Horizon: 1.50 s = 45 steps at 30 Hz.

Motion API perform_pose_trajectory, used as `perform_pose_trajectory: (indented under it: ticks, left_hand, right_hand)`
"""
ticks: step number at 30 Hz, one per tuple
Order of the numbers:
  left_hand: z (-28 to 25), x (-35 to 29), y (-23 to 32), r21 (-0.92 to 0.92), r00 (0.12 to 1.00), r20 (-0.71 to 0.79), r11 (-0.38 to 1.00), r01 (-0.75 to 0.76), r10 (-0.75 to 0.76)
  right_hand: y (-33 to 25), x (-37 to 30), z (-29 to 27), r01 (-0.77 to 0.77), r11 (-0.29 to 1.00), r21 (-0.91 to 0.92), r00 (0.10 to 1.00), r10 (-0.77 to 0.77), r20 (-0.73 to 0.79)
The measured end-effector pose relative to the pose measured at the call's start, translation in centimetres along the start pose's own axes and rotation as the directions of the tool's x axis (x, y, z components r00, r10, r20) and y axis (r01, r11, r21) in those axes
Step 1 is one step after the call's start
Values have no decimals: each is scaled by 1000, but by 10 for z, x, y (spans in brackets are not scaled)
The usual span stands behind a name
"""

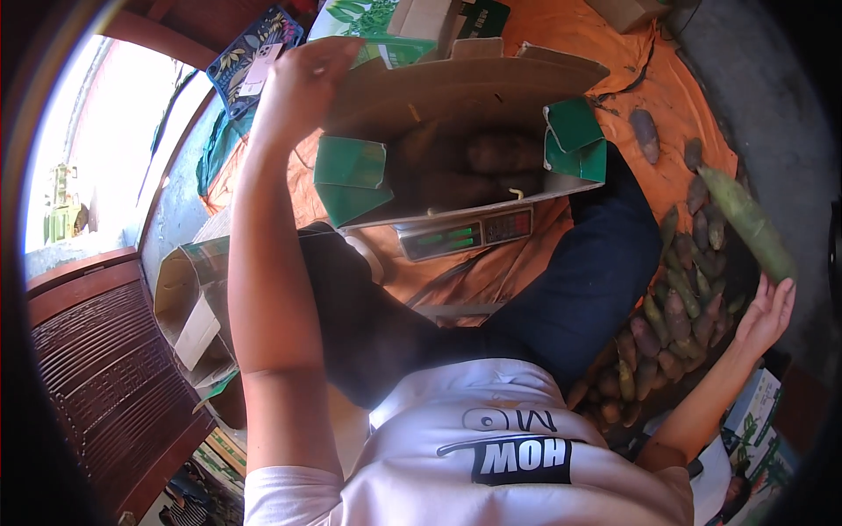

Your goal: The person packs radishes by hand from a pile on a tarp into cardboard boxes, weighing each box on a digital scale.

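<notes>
- cardboard box point(456, 92), mouth up with green flaps, is the landmark; dim brown lumps point(504, 153) lie inside it.
- right hand point(765, 320), well to the right of the box, grips the lower end of a long green vegetable point(750, 223), which slants beside a pile of vegetables point(675, 324) on an orange sheet point(688, 83).
- left hand point(317, 74) is at the box's far left corner; whether it grips the cardboard, i cannot tell.
- to handle it well, i would support the long vegetable nearer its middle: a hold at one end likely lets the far tip swing and bruise.
- scale point(465, 235) shows at the box's near side, display lit green; if the box rests on it, a reading would be truer with no hand leaning on the cardboard.
- lettering on the pale shirt point(491, 421), nearer than the box, stands upside down; printed cartons point(386, 22) beyond the box carry leaf pictures; the scale's key labels are too small to read.
</notes>
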<state>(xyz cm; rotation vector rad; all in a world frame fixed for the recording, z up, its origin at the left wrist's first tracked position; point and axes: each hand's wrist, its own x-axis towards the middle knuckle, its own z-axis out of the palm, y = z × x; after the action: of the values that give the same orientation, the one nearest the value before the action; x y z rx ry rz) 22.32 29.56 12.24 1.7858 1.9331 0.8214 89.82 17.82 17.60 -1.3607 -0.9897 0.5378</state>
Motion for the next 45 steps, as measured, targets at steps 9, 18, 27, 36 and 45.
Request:
perform_pose_trajectory:
  ticks: [9, 18, 27, 36, 45]
  left_hand:
    - [12, -10, -2, 150, 970, 98, 961, -233, 220]
    - [18, -12, -15, 161, 964, 43, 950, -267, 263]
    - [19, -3, -24, 195, 951, 63, 931, -309, 303]
    - [4, -7, -19, 176, 966, -119, 963, -206, 229]
    - [7, -16, 1, -34, 977, -211, 998, -43, 35]
  right_hand:
    - [-14, -104, 295, -265, 932, 248, 799, 68, 598]
    - [32, -159, 339, 137, 986, -99, 706, -27, 708]
    - [8, -148, 235, 111, 994, -7, 908, -98, 407]
    - [34, -133, 159, -293, 924, 244, 956, 280, 89]
    - [33, -128, 172, -313, 896, 316, 949, 279, 148]
